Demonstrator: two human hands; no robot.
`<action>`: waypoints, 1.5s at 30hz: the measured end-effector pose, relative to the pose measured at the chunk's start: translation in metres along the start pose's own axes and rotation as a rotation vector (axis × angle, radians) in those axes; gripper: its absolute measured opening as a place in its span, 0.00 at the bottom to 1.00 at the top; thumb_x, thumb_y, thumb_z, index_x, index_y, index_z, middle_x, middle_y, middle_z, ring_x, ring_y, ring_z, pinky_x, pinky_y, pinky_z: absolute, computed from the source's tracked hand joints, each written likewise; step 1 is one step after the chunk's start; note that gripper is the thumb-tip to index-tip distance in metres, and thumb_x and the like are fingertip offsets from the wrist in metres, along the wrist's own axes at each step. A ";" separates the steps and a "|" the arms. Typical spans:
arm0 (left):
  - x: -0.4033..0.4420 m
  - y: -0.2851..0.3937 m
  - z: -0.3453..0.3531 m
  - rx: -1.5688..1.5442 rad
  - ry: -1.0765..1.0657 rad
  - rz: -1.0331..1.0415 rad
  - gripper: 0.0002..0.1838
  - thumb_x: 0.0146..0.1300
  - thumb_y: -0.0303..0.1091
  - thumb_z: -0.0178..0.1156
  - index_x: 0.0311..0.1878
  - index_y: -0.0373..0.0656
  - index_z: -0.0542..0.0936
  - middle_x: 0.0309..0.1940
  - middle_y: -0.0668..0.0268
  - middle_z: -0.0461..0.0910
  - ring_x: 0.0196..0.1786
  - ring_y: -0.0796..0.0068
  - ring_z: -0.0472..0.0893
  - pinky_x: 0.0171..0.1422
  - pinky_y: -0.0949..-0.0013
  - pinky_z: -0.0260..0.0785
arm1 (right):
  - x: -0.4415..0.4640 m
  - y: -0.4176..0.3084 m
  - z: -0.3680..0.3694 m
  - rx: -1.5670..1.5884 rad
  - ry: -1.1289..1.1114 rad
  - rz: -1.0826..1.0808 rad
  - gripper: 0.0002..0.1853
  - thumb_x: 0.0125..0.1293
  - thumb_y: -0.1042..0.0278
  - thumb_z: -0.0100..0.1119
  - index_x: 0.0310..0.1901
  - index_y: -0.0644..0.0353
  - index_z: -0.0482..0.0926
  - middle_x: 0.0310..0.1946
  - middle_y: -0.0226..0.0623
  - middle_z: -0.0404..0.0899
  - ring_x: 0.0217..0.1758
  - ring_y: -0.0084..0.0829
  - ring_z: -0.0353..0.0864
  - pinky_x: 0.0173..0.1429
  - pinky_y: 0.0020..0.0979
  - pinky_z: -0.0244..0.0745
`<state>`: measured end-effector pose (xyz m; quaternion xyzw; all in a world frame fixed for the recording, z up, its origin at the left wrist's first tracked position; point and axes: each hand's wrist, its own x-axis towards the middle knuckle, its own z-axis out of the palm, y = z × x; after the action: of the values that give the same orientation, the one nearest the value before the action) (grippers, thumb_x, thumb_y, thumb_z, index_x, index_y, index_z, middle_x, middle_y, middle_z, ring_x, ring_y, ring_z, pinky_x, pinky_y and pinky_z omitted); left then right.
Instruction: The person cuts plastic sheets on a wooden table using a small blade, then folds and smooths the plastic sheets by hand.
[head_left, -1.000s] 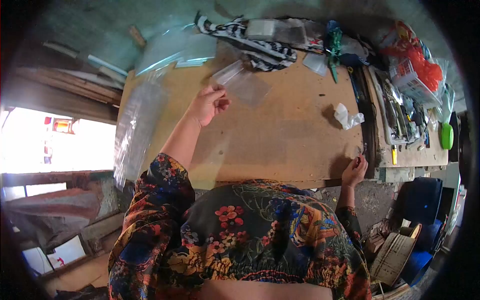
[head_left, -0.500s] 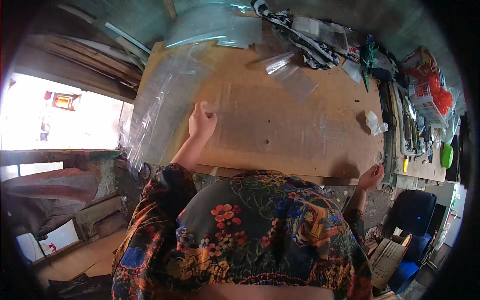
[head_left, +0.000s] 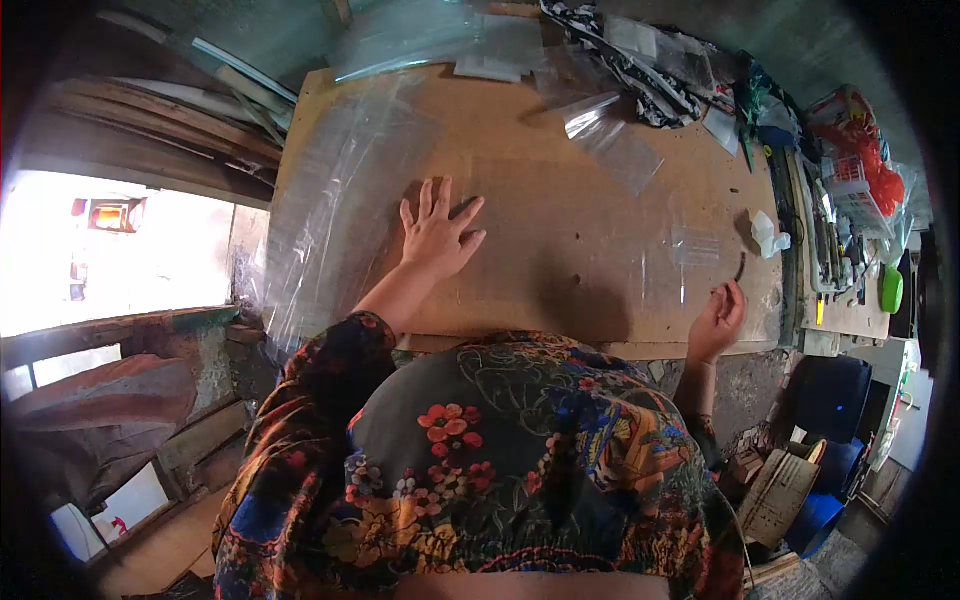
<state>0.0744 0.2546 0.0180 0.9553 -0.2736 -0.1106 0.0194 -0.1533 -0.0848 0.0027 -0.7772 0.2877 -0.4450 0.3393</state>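
Left hand (head_left: 437,237): grip open, fingers spread, palm down at the left part of a thin clear sheet (head_left: 520,240) lying flat on the surface (head_left: 480,110); we can't tell how firmly it presses. Right hand (head_left: 719,318): grip pinched closed on a small dark tool (head_left: 741,267) near the surface's front right corner, tool pointing away from us; exact type too small to tell.

Clear sheet sits mid-surface, between our two hands. Beyond it, a smaller clear piece (head_left: 625,152) lies skewed, partly glossy. Big wrinkled plastic (head_left: 345,190) covers the left end of the surface. Crumpled white paper (head_left: 766,234) is just beyond the tool. Black-and-white cloth (head_left: 655,95) is bunched along the far edge. Red bag (head_left: 883,187) is at the white basket (head_left: 850,178), far right.
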 end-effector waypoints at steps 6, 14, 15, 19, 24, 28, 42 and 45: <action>0.001 -0.024 -0.002 0.018 -0.008 0.144 0.27 0.61 0.57 0.44 0.64 0.70 0.59 0.69 0.60 0.40 0.71 0.53 0.38 0.68 0.41 0.32 | -0.020 -0.056 0.040 0.032 -0.192 -0.189 0.09 0.58 0.80 0.51 0.42 0.64 0.73 0.35 0.40 0.74 0.32 0.29 0.74 0.37 0.25 0.70; 0.000 -0.035 -0.004 0.005 -0.005 0.218 0.28 0.60 0.57 0.46 0.64 0.70 0.59 0.69 0.59 0.39 0.71 0.51 0.37 0.67 0.39 0.33 | -0.035 -0.102 0.071 -0.015 -0.411 -0.293 0.08 0.56 0.80 0.53 0.39 0.64 0.74 0.33 0.42 0.74 0.32 0.34 0.75 0.35 0.29 0.71; -0.001 -0.036 -0.006 0.018 -0.006 0.218 0.27 0.60 0.57 0.46 0.64 0.70 0.60 0.69 0.59 0.40 0.71 0.51 0.38 0.67 0.39 0.33 | -0.037 -0.108 0.075 -0.017 -0.412 -0.293 0.08 0.56 0.80 0.53 0.39 0.64 0.74 0.33 0.42 0.74 0.32 0.34 0.75 0.35 0.29 0.71; 0.000 -0.040 -0.006 0.046 0.015 0.237 0.27 0.59 0.56 0.48 0.63 0.70 0.61 0.69 0.58 0.41 0.70 0.51 0.38 0.67 0.38 0.34 | -0.041 -0.127 0.094 0.022 -0.546 -0.318 0.08 0.56 0.79 0.54 0.38 0.62 0.75 0.33 0.44 0.74 0.32 0.40 0.76 0.33 0.31 0.72; -0.001 -0.039 -0.006 0.025 0.044 0.227 0.27 0.58 0.55 0.50 0.63 0.69 0.62 0.68 0.57 0.42 0.70 0.50 0.38 0.67 0.37 0.35 | -0.044 -0.141 0.118 0.032 -0.789 -0.260 0.12 0.56 0.77 0.54 0.43 0.61 0.73 0.33 0.46 0.75 0.33 0.44 0.77 0.32 0.36 0.72; -0.003 -0.039 -0.007 0.004 0.057 0.208 0.28 0.58 0.54 0.51 0.62 0.69 0.62 0.68 0.57 0.42 0.70 0.50 0.39 0.67 0.38 0.35 | -0.050 -0.146 0.136 0.057 -0.828 -0.219 0.13 0.55 0.78 0.56 0.43 0.61 0.72 0.32 0.44 0.76 0.32 0.40 0.78 0.35 0.35 0.73; -0.001 -0.038 -0.009 0.036 0.001 0.207 0.29 0.57 0.53 0.52 0.63 0.68 0.61 0.69 0.59 0.41 0.70 0.52 0.40 0.67 0.37 0.36 | -0.056 -0.150 0.168 -0.062 -0.991 -0.354 0.10 0.55 0.73 0.55 0.40 0.57 0.74 0.33 0.43 0.77 0.34 0.46 0.77 0.35 0.39 0.73; -0.002 -0.038 -0.009 0.040 0.009 0.208 0.29 0.57 0.53 0.52 0.63 0.68 0.61 0.68 0.59 0.42 0.70 0.52 0.40 0.66 0.37 0.37 | -0.058 -0.147 0.171 -0.016 -0.970 -0.398 0.10 0.55 0.73 0.55 0.40 0.57 0.74 0.33 0.43 0.77 0.33 0.46 0.77 0.34 0.40 0.74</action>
<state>0.0944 0.2873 0.0237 0.9224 -0.3734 -0.0980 0.0129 -0.0057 0.0937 0.0249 -0.9362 -0.0523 -0.0877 0.3363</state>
